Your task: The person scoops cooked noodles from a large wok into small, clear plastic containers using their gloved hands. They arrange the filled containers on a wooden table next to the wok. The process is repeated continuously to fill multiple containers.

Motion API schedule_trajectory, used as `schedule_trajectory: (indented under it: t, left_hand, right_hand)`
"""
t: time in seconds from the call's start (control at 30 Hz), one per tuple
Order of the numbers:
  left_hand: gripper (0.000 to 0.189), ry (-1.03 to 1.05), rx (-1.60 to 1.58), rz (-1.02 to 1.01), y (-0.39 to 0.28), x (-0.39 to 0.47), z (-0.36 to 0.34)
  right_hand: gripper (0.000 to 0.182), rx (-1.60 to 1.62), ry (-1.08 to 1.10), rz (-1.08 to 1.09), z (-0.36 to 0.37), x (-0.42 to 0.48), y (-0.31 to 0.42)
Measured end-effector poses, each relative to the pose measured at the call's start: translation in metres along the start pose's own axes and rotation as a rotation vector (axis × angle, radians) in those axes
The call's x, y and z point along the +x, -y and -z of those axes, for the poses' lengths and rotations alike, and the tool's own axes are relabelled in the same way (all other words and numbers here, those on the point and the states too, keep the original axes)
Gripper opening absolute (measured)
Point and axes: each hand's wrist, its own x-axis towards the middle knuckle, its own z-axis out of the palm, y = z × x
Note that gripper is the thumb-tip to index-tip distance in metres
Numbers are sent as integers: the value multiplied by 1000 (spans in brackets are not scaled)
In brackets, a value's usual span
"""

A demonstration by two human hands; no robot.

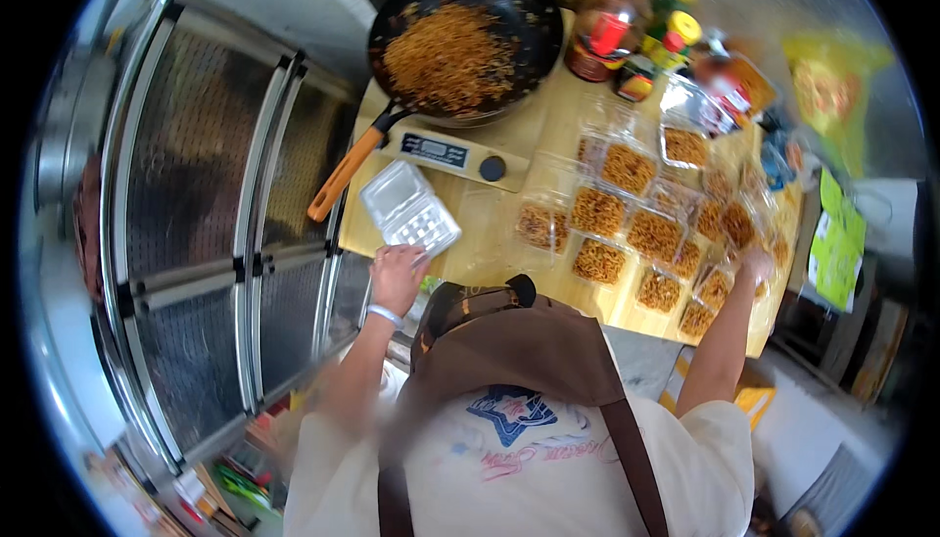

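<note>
A stack of open clear plastic clamshell boxes (413, 208) lies at the left front of the wooden table. My left hand (398, 278) is at its near edge, fingertips on or just beside the plastic; a firm grip cannot be made out. On the right, my right hand (755, 267) reaches in among clear boxes filled with browned noodles (655, 236). Its fingers are blurred and partly hidden, so whether it holds a box is unclear. More brown noodle-like food (449, 56) fills part of a black wok (540, 30) at the back left.
The wok rests on a cooker with a knob (493, 168), and its orange handle (345, 177) juts toward the front left. Sauce bottles (608, 30) stand behind the boxes. A yellow plastic bag (830, 89) hangs at right. Metal-framed panels (194, 162) border the left side.
</note>
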Motion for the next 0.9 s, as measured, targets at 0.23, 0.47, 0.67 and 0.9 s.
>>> schedule_trajectory:
  t: [0.23, 0.47, 0.67, 0.9]
  left_hand:
    - [18, -50, -158, 54, 6, -11, -23]
    - [15, -11, -130, 36, 0, -6, -10]
    - [14, 64, 73, -7, 2, -8, -13]
    - [15, 30, 36, 12, -5, -10, -13]
  right_hand:
    - [14, 1766, -146, 171, 161, 24, 68]
    - [15, 1882, 417, 1005, 409, -144, 304]
    - [24, 695, -645, 1822, 421, -220, 477]
    - [44, 407, -446, 1351, 426, -201, 497]
